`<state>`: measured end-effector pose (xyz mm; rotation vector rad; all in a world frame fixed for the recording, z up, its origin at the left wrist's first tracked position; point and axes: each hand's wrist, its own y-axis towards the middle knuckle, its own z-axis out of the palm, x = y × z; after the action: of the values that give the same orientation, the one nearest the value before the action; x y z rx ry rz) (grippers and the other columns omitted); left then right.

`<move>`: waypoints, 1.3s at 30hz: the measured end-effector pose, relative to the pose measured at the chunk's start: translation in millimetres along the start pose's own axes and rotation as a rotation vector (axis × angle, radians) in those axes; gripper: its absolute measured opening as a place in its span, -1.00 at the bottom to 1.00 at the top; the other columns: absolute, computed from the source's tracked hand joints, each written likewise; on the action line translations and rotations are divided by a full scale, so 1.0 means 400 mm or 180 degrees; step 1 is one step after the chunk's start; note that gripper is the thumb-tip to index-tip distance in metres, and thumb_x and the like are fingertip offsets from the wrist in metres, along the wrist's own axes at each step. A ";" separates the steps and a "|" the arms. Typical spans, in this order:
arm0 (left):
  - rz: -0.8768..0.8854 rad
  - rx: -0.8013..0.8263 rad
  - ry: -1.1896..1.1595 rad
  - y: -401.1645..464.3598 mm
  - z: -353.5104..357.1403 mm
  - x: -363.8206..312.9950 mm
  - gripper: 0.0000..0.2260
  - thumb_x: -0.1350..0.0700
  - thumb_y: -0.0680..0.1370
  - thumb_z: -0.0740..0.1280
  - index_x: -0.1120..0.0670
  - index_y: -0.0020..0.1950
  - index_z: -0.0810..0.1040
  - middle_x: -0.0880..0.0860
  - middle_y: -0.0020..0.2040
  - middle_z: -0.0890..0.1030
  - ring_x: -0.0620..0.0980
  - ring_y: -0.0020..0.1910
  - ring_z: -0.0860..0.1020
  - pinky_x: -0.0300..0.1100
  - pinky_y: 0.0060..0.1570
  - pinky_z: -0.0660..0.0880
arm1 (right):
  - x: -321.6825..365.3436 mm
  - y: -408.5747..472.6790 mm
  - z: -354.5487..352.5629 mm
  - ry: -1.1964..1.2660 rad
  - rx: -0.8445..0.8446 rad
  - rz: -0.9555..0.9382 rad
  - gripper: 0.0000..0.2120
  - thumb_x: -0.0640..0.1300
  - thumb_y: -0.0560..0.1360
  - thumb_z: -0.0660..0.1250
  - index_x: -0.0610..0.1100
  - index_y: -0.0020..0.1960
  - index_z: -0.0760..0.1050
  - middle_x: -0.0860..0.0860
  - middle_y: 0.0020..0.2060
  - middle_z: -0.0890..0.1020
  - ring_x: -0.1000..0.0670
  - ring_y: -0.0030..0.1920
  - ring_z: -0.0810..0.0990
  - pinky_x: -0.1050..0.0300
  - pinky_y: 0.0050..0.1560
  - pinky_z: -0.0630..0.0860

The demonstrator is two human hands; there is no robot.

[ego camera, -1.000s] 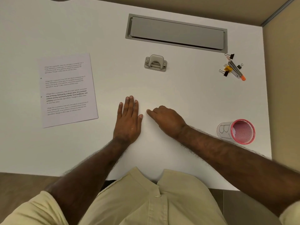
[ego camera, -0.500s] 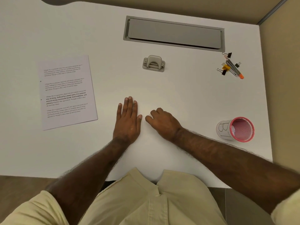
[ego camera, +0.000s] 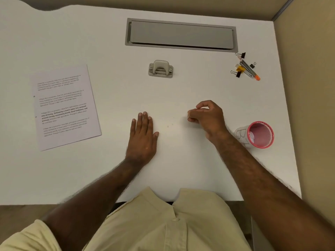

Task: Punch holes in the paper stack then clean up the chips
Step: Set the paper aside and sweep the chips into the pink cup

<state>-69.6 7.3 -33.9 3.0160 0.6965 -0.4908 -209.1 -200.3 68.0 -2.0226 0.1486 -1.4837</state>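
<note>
The printed paper stack (ego camera: 65, 107) lies flat at the left of the white desk (ego camera: 199, 169), with two punched holes on its left edge. A grey hole punch (ego camera: 161, 69) sits at the desk's middle back. My left hand (ego camera: 143, 136) rests flat on the desk, fingers together. My right hand (ego camera: 206, 117) is lifted a little to its right, fingertips pinched on small white paper chips. A few loose chips (ego camera: 170, 125) lie on the desk between my hands. A pink mesh cup (ego camera: 258, 134) lies on its side at the right, with chips inside.
A grey cable-tray lid (ego camera: 181, 34) is set into the desk at the back. Binder clips and pens (ego camera: 245, 67) lie in a small pile at the back right. A beige partition wall runs along the right side.
My right hand has lifted off the desk and moved right, away from my left hand, closing its fingers into a pinch. My left hand stays flat in place.
</note>
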 end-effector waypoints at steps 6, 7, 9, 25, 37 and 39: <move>0.0959 -0.0083 -0.0143 -0.044 0.029 -0.090 -0.43 -0.02 0.77 0.10 0.33 0.67 0.19 0.30 0.70 0.16 0.26 0.72 0.08 0.24 0.67 0.11 | 0.050 -0.078 -0.124 0.0809 -0.0121 -0.0084 -0.64 -0.49 0.39 0.51 -0.14 -0.04 0.46 -0.26 -0.19 0.74 -0.18 -0.26 0.67 0.00 -0.03 0.71; 0.1232 -0.0033 -0.0121 -0.048 0.036 -0.104 -0.43 -0.03 0.78 0.10 0.33 0.67 0.20 0.30 0.70 0.17 0.26 0.72 0.09 0.23 0.66 0.14 | 0.057 -0.091 -0.144 0.0821 -0.0176 -0.0101 -0.64 -0.49 0.40 0.51 -0.14 -0.04 0.46 -0.26 -0.19 0.73 -0.20 -0.24 0.67 -0.02 -0.01 0.71; 0.1713 0.0101 -0.0081 -0.052 0.050 -0.132 -0.43 -0.06 0.79 0.08 0.31 0.68 0.20 0.28 0.71 0.16 0.24 0.73 0.08 0.22 0.67 0.13 | 0.068 -0.115 -0.180 0.0808 -0.0309 -0.0150 -0.65 -0.50 0.41 0.50 -0.16 -0.03 0.45 -0.26 -0.19 0.73 -0.20 -0.22 0.68 -0.03 0.01 0.73; 0.2219 0.0622 0.0104 -0.010 0.080 -0.214 -0.36 -0.23 0.77 0.01 0.05 0.76 -0.04 0.13 0.77 -0.10 0.10 0.75 -0.11 0.23 0.69 0.01 | 0.004 -0.150 -0.435 -0.1123 -0.1749 -0.0864 -0.82 -0.28 0.40 0.49 -0.02 -0.18 0.58 -0.01 -0.27 0.69 0.03 -0.26 0.64 0.09 -0.08 0.62; 0.2199 0.0652 0.0112 -0.010 0.088 -0.211 -0.35 -0.24 0.77 0.01 0.02 0.76 -0.08 0.10 0.77 -0.12 0.09 0.75 -0.13 0.21 0.70 -0.01 | -0.022 -0.161 -0.474 -0.1583 -0.1734 -0.1056 -0.83 -0.35 0.44 0.41 -0.13 -0.06 0.68 -0.01 -0.17 0.74 0.17 -0.24 0.67 0.32 -0.12 0.59; 0.2202 0.0655 0.0121 -0.009 0.086 -0.211 -0.35 -0.24 0.77 0.00 0.02 0.76 -0.08 0.11 0.77 -0.12 0.09 0.75 -0.13 0.21 0.70 -0.02 | -0.026 -0.159 -0.480 -0.1606 -0.1736 -0.1107 -0.82 -0.35 0.44 0.42 -0.13 -0.05 0.68 0.00 -0.17 0.72 0.29 -0.29 0.63 0.47 -0.17 0.52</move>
<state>-153.4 -28.1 -40.9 3.1647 -0.4315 -0.4842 -401.4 -223.5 127.6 -2.9263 -0.0153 -1.1456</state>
